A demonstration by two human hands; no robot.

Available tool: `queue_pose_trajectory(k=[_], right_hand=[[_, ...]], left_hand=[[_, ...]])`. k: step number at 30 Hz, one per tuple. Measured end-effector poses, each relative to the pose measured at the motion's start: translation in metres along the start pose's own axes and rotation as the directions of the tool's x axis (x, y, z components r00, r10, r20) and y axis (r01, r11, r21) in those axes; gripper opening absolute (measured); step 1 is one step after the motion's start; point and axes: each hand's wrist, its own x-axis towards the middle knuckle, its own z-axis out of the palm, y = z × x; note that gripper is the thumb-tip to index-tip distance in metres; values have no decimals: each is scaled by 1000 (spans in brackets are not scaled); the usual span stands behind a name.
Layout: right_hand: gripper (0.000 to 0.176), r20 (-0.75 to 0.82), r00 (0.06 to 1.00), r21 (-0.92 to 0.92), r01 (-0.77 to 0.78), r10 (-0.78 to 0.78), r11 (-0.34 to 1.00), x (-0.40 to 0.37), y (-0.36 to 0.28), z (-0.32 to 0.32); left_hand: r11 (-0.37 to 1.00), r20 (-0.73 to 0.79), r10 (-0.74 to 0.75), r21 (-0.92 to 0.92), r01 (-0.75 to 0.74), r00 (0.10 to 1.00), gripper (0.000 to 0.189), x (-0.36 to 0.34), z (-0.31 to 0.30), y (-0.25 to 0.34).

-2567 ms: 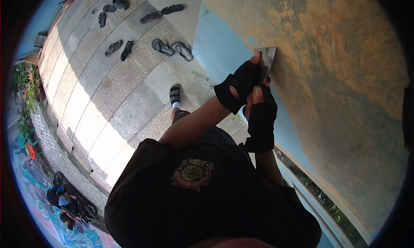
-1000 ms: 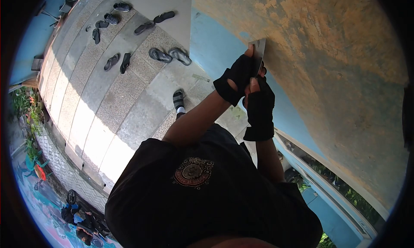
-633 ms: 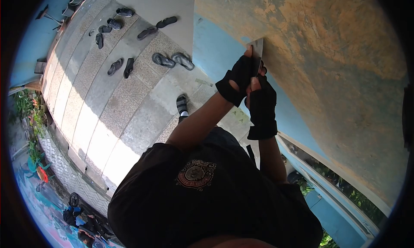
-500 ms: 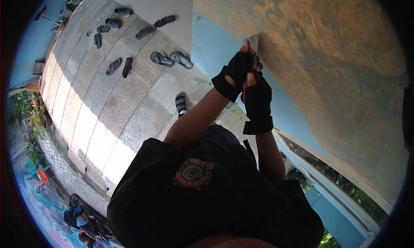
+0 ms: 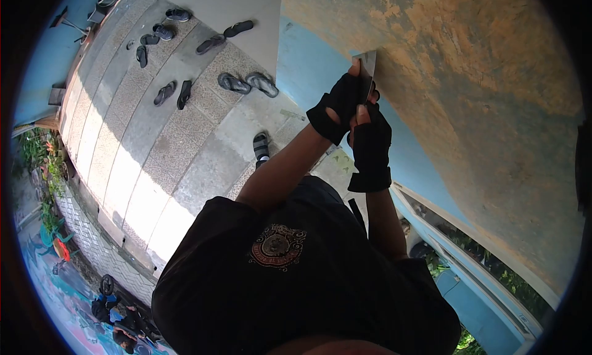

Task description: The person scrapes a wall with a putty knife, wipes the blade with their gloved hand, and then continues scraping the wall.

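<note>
Both hands wear black fingerless gloves and are closed together round a metal scraper (image 5: 368, 68). My left hand (image 5: 343, 105) is the upper one, with a fingertip near the blade's wide end. Just below it, my right hand (image 5: 371, 139) wraps round the lower part, its thumb along the tool; the handle is hidden by the fingers. The blade's edge meets the wall (image 5: 468, 96), which has patchy orange-brown and grey paint above a light blue band (image 5: 311, 59).
Several dark sandals (image 5: 233, 83) lie on the tiled floor (image 5: 191, 176) at the left. A sandalled foot (image 5: 261, 146) stands below my arms. A window frame (image 5: 475, 256) runs along the lower right. Motorbikes (image 5: 123, 318) show at the lower left.
The hands and scraper appear slightly further right in view, and the blade shows a little broader. Both hands keep their grip. The background has shifted slightly too.
</note>
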Motion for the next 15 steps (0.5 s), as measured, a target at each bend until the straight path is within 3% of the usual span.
queue_pose_trajectory(k=[3,6,7,9,11,12,15], right_hand=[[21,-27,998,-107,46,-50,993,1,-3,2],[22,-46,994,-184,92,-102,979,5,-3,10],[25,-27,990,-189,133,-140,973,11,-2,13],[31,1,980,-179,195,-198,964,12,-3,19],[30,-78,993,-55,85,-89,995,-3,-2,10],[29,-24,998,-105,58,-61,993,0,-8,3],[24,-14,1000,-80,-7,5,997,1,-12,10]], left_hand=[[999,-115,-16,47,21,993,46,-1,8,-8],[998,-117,63,29,-60,991,47,6,-1,6],[998,15,67,-2,-67,998,46,9,-10,12],[1000,17,17,-21,-16,1000,45,3,-11,7],[1000,-121,17,-7,-18,993,45,1,8,-7],[998,-152,21,63,-11,988,45,3,7,-5],[999,-32,-31,-20,30,999,44,1,-2,3]])
